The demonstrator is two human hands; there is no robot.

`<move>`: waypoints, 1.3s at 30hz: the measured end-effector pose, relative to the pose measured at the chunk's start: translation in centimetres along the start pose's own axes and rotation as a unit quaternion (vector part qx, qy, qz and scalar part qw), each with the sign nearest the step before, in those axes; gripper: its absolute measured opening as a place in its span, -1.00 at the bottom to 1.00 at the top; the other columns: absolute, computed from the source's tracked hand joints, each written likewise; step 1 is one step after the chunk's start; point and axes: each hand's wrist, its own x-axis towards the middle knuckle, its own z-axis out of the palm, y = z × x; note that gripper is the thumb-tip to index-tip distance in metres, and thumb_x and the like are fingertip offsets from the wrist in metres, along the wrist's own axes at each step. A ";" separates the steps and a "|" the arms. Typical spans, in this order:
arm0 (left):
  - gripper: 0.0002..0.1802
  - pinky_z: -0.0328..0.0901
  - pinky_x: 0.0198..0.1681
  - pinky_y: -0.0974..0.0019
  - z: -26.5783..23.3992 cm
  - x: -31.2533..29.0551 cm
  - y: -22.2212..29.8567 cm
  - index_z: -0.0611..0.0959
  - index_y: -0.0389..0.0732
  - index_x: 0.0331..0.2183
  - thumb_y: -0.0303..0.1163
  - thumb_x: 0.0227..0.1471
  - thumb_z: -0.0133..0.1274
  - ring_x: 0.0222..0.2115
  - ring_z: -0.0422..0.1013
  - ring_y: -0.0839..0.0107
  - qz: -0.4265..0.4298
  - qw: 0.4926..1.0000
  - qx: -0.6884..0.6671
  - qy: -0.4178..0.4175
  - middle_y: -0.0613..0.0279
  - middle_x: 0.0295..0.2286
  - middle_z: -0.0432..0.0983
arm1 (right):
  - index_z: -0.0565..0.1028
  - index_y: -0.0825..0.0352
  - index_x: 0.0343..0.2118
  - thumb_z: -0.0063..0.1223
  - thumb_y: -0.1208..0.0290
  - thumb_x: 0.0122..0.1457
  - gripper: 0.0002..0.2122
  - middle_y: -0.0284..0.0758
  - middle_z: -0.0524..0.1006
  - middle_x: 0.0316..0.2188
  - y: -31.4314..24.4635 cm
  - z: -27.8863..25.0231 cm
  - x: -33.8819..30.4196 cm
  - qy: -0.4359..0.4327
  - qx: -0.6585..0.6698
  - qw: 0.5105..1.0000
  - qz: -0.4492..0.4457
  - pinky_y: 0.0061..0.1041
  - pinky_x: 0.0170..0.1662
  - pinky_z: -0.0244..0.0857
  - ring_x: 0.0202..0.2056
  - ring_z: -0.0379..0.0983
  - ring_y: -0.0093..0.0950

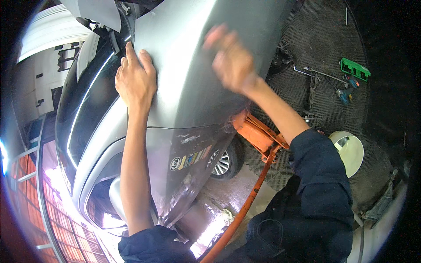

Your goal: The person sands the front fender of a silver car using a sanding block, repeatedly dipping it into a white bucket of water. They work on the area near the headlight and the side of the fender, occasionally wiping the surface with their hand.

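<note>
My left hand lies on the silver fender of a car, by the inner edge where the panel meets the windshield area. Its fingers are stretched out and it holds nothing visible. Over the outer curve of the same fender, my right hand is smeared by motion. A pinkish-red patch shows at its fingertips; whether that is a held thing or the fingers themselves, I cannot make out. Below the fender, the car door carries stickers and pale scuffed patches.
An orange floor jack with a long handle stands beside the car near a wheel. On the dark textured mat lie a green tool tray, a wrench and a blue power tool. A cream round container is near my right elbow.
</note>
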 end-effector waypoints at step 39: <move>-0.35 0.32 0.10 -0.03 -0.3 -0.4 0.8 0.39 -0.22 0.26 -0.04 0.33 -0.29 -0.01 0.49 -0.14 -0.031 0.999 0.002 -0.035 -0.20 0.03 0.52 | 0.38 -0.11 0.29 -0.06 0.13 0.35 -0.56 -0.25 0.14 0.42 1.6 -4.1 0.3 0.172 -0.073 0.943 0.276 0.32 0.34 -0.21 0.41 -0.04 0.01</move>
